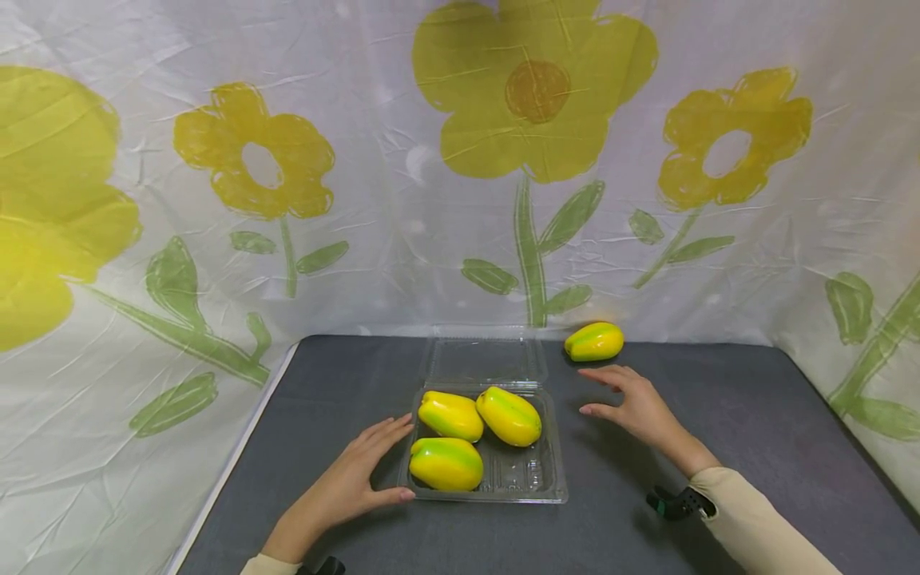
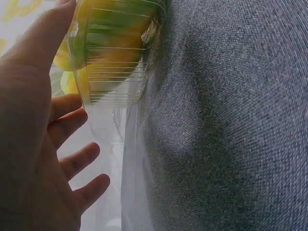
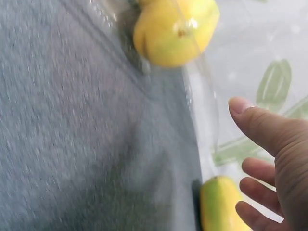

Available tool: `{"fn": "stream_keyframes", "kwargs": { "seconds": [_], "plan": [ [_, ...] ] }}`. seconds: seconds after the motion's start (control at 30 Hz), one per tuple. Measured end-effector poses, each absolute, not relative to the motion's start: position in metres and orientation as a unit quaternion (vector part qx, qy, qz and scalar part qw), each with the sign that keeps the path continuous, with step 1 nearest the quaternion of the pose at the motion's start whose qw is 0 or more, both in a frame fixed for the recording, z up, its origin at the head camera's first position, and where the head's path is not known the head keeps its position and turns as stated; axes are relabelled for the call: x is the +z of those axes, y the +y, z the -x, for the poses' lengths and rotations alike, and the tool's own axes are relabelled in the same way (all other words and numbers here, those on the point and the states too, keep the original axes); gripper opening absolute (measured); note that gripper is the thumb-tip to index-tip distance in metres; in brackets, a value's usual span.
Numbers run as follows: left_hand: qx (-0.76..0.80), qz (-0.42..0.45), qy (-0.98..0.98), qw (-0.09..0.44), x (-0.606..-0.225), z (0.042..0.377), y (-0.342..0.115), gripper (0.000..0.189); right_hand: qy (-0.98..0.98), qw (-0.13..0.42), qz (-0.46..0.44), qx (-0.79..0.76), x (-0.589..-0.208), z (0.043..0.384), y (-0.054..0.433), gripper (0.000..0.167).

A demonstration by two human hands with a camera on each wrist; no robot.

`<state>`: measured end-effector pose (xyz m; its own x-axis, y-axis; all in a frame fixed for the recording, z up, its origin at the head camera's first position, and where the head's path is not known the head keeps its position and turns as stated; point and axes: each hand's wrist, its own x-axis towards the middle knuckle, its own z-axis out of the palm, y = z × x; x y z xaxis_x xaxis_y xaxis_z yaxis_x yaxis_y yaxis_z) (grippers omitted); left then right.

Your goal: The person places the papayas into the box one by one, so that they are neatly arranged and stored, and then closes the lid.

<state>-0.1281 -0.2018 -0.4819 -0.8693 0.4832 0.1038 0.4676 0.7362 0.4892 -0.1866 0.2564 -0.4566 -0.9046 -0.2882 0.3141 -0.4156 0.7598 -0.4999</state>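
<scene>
A clear plastic clamshell box [image 1: 528, 483] lies with its lid [image 1: 485, 359] folded back. Inside are three yellow-green papayas: one at the back left [image 1: 450, 415], another at the back right [image 1: 509, 416], the third at the front left [image 1: 446, 464]. My left hand [image 1: 352, 479] is at the box's left side, thumb and fingers spread along its edge; the box wall [image 2: 115, 72] shows close to the fingertips. Right of the box my right hand [image 1: 640, 409] hovers with fingers loosely bent and holds nothing. Beyond it, a fourth papaya [image 1: 594, 342] lies on the table.
Dark grey cloth covers the table [image 1: 719, 431]. Behind its back edge hangs a white curtain [image 1: 381, 263] printed with yellow flowers, which also runs along both sides. A dark band [image 1: 679, 503] is worn on the right wrist.
</scene>
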Motion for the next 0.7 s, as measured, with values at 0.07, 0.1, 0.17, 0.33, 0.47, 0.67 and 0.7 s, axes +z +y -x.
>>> {"fn": "stream_keyframes", "kwargs": {
  "seconds": [0.07,0.1,0.17,0.33,0.47,0.67,0.7],
  "plan": [
    [0.257,-0.254,0.932,0.016,-0.482,0.128,-0.202,0.095,-0.932,0.113,-0.184,0.291,-0.459,0.191,0.261,0.062],
    [0.257,-0.254,0.932,0.017,-0.481,0.128,-0.202,0.095,-0.932,0.112,-0.181,0.293,-0.46,0.193,0.263,0.062],
    [0.257,-0.253,0.933,0.017,-0.481,0.128,-0.202,0.095,-0.933,0.114,-0.176,0.292,-0.462,0.197,0.268,0.063],
    [0.257,-0.252,0.933,0.024,-0.482,0.129,-0.202,0.096,-0.938,0.11,-0.16,0.287,-0.465,0.208,0.279,0.063],
    [0.257,-0.25,0.933,0.027,-0.482,0.129,-0.202,0.096,-0.939,0.111,-0.153,0.286,-0.468,0.217,0.286,0.063],
    [0.258,-0.251,0.933,0.026,-0.483,0.13,-0.203,0.096,-0.94,0.119,-0.152,0.282,-0.471,0.229,0.296,0.065],
    [0.257,-0.251,0.933,0.025,-0.483,0.13,-0.203,0.096,-0.94,0.121,-0.151,0.28,-0.47,0.232,0.298,0.066]
  ]
}}
